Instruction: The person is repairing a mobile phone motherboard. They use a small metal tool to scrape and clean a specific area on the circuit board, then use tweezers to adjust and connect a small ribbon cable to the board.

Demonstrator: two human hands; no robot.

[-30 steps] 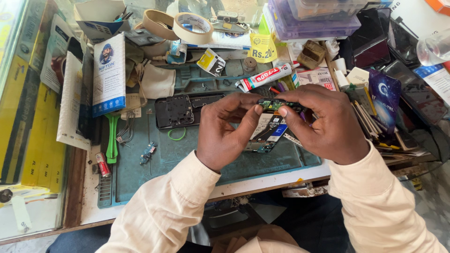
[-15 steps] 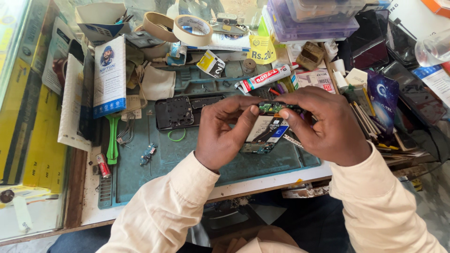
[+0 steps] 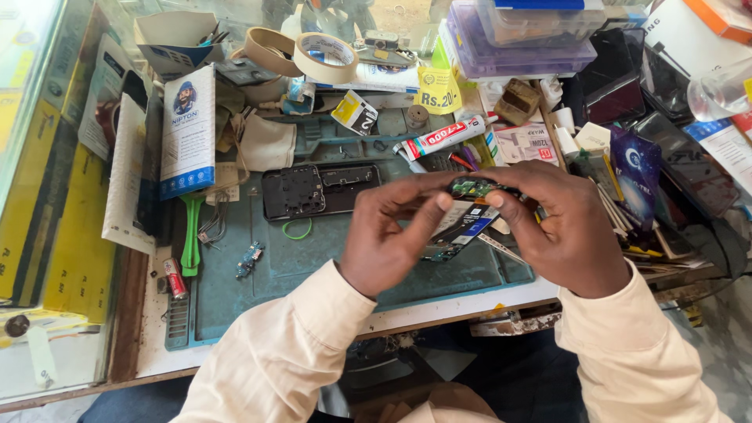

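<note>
Both of my hands meet over a teal work mat (image 3: 313,266). My left hand (image 3: 388,235) and my right hand (image 3: 560,231) pinch a small green circuit board (image 3: 472,187) between fingertips, held above the mat. Under the hands lies an opened phone body (image 3: 458,231), partly hidden. A black phone frame (image 3: 317,190) lies flat on the mat to the left of my left hand, apart from it.
A green plastic tool (image 3: 190,235), a small loose board (image 3: 249,259) and a green ring (image 3: 297,229) lie on the mat's left part. Tape rolls (image 3: 325,56), a glue tube (image 3: 442,138), boxes and stacked phones crowd the back and right. Yellow boxes (image 3: 66,258) stand at left.
My hands have shifted slightly on the small board, fingers regripping it; the view has drifted a little. Nothing else on the bench has moved.
</note>
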